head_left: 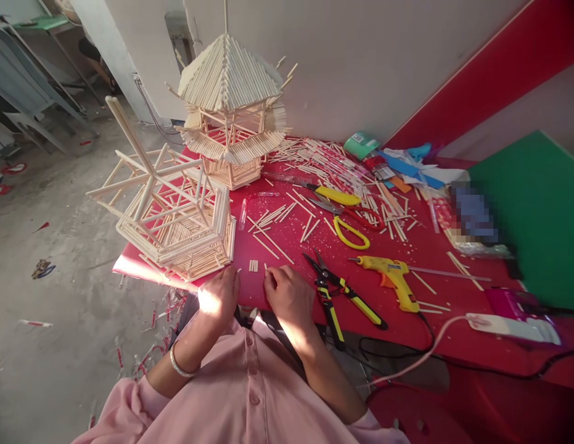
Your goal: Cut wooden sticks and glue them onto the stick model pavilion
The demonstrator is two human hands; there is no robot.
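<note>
My left hand (pixel 221 297) rests at the red table's near edge, fingers curled, just below the open stick frame (pixel 176 222) it nearly touches. My right hand (pixel 288 296) lies beside it with fingers bent and pinched together near a short wooden stick (pixel 266 267); whether it grips one I cannot make out. A small bundle of cut sticks (pixel 253 266) lies between the two hands. Behind the frame stands a finished stick pagoda (pixel 230 111) with a sloped roof.
Black-and-yellow pliers (pixel 335 295) lie right of my right hand, a yellow glue gun (pixel 392 277) further right with its cable. Yellow cutters (pixel 338 197), a yellow loop (pixel 350 234) and many loose sticks (pixel 314 166) cover the red table (pixel 453 290). A green board (pixel 536 209) stands at right.
</note>
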